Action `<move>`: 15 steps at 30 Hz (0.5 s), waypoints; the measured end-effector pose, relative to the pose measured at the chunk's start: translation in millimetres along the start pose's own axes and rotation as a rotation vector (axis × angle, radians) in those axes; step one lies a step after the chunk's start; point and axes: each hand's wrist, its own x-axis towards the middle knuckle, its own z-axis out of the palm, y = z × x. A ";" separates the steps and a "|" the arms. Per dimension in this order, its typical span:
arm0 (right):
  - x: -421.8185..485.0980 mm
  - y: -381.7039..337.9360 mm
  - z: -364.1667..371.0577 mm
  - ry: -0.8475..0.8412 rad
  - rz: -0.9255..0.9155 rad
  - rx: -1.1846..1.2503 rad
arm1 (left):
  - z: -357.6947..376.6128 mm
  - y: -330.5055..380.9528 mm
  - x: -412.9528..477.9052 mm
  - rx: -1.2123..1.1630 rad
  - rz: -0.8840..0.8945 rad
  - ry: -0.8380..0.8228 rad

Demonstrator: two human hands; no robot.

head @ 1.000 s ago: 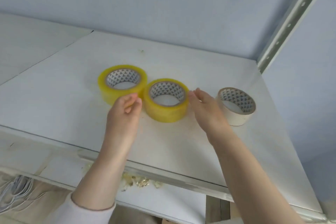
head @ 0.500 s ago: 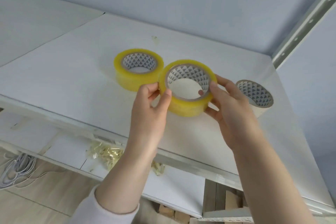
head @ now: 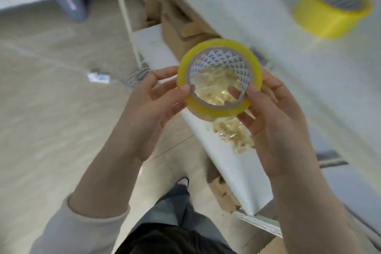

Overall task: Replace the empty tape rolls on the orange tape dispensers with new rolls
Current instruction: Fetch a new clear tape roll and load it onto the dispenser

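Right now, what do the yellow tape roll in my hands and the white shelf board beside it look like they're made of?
The yellow tape roll looks like glossy translucent plastic film wound on a core, probably cardboard, printed inside with small dark triangles; the yellow tint seems to come from the stacked layers. The white shelf board looks like smooth, matt coated board or painted metal; blur leaves that open.

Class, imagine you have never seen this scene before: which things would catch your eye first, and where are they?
First, the yellow tape roll at the centre, held up between the left hand and the right hand, its patterned core facing the camera. Next, a second yellow roll lies on the white shelf at upper right. Below the held roll, a pile of pale yellowish scraps lies on a lower shelf.
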 end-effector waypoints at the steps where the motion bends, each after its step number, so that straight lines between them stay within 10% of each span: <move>1: -2.5 14.2 12.3 -0.029 0.044 -0.006 | -18.4 -3.7 -10.6 -0.005 -0.012 0.051; 15: -32.0 166.1 209.7 -0.478 0.481 -0.131 | -250.0 -32.3 -108.0 -0.195 -0.125 0.617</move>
